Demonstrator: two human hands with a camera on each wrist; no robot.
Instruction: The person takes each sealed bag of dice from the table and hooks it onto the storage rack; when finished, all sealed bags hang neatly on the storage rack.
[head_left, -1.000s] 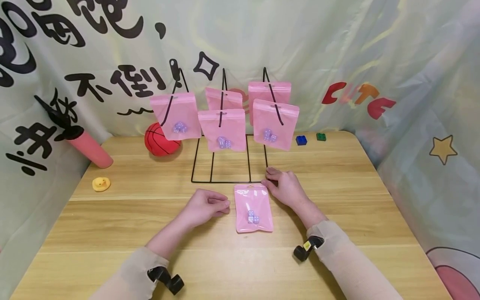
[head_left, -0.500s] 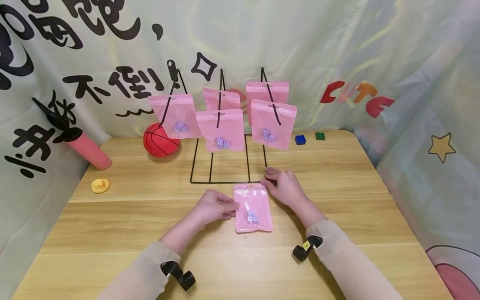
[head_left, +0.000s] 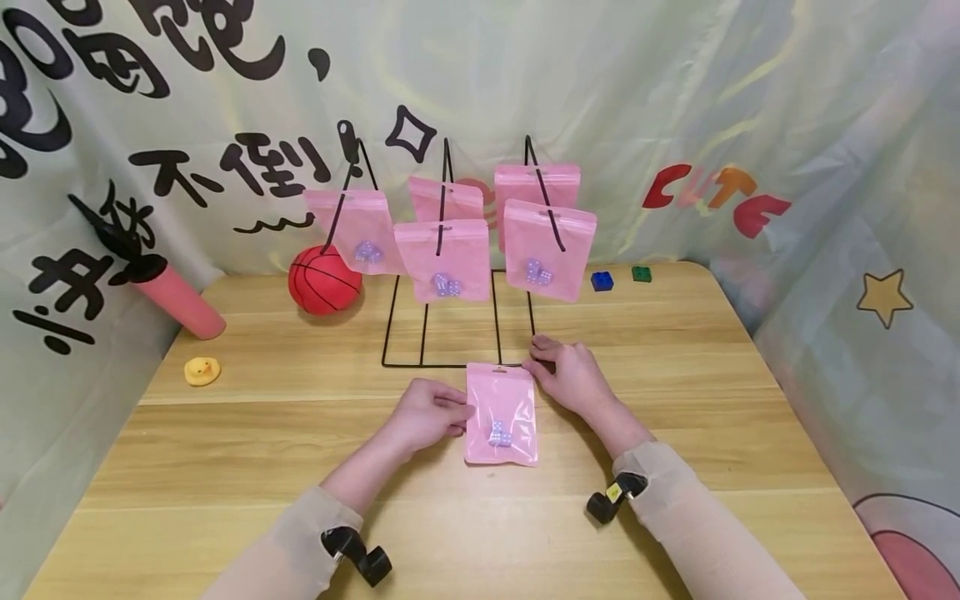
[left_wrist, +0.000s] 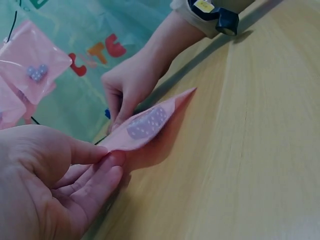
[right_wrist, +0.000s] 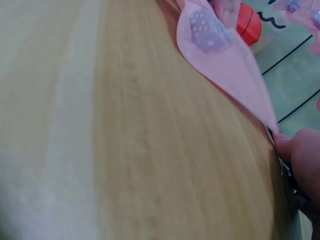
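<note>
While the bench (head_left: 675, 400) carries everything, your wire rack (head_left: 450, 333) stands just behind the hands with five pink pouches hung on it. One pink pouch (head_left: 501, 414) of dice sits between your hands, its left edge lifted. Left hand (head_left: 427, 412): grip narrow, pinching that edge. Right hand (head_left: 572, 377): curled fingers pinch its top right corner. One basketball (head_left: 324, 279), one duck (head_left: 202, 370), two bricks.

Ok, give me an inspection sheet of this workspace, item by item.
Surface: wooden table, light grain.
Job's things: pink pouch with purple dice, partly lifted off the table; five more pouches on the wire rack.
Clutter: toy basketball, yellow duck, pink tube, blue brick, green brick.
Hands: left hand pinches pouch's left edge; right hand at its top right corner.
Cables: nothing seen.
Surroundings: printed cloth backdrop.
</note>
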